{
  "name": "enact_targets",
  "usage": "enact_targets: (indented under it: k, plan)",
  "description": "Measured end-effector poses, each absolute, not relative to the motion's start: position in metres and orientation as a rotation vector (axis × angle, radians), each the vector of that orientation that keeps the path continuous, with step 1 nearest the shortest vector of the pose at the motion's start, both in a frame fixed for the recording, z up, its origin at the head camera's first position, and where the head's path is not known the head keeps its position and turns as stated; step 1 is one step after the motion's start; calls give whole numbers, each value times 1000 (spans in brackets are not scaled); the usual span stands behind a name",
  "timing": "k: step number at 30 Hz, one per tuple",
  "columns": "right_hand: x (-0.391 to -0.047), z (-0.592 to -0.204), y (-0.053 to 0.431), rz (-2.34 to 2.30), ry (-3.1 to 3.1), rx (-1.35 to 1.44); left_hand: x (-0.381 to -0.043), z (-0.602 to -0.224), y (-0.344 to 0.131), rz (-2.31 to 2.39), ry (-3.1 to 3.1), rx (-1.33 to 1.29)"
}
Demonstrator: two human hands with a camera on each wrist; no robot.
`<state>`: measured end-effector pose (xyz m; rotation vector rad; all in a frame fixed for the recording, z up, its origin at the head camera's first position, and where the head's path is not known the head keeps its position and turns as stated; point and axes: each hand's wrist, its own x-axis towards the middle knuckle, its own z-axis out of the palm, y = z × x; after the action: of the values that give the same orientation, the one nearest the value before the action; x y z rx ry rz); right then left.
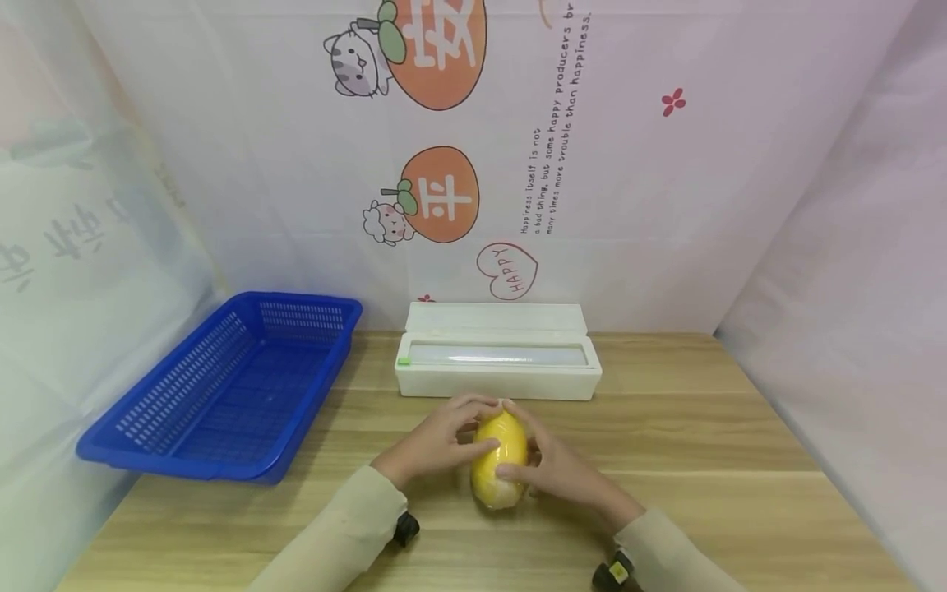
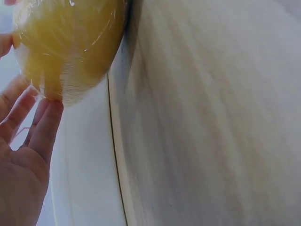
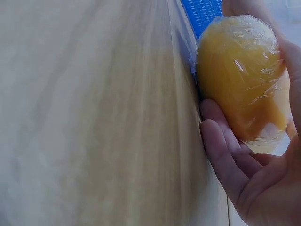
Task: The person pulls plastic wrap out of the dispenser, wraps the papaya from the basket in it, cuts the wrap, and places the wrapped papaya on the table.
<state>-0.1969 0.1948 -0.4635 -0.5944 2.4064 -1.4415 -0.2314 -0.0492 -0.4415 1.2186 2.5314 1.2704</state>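
A yellow oval fruit point(image 1: 499, 460), wrapped in clear cling film, is held between both hands just above or on the table; its exact contact with the wood is hard to tell. My left hand point(image 1: 442, 436) grips its left side, thumb on the near face and fingers at the far end. From the right, my right hand point(image 1: 558, 469) holds it with thumb in front and fingers curled behind and below. In the right wrist view the film on the fruit point(image 3: 240, 80) looks crinkled at the top. The left wrist view shows left fingertips touching the fruit point(image 2: 70, 42).
Behind the hands stands a white cling film box point(image 1: 496, 382) with its lid raised and a roll point(image 1: 499, 355) inside. A blue perforated basket point(image 1: 288, 395) sits at the left. The wooden table point(image 1: 703, 460) meets printed white cloth point(image 1: 629, 205) at the back.
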Motion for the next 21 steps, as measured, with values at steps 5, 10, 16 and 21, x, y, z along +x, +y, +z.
enact_targets:
  k: [5,10,16,21]
  plan:
    - [-196,-463,194,-1452,2402,-596,-232,-442,-49,1301,2507,1232]
    - [-197,-461,196,-1471,2342,-577,-233,-443,-49,1300,2510,1233]
    - [-197,-460,197,-1448,2368,-594,-234,-444,-48,1308,2520,1247]
    - [-195,-463,195,-1494,2352,-555,-232,-443,-47,1342,2517,1227]
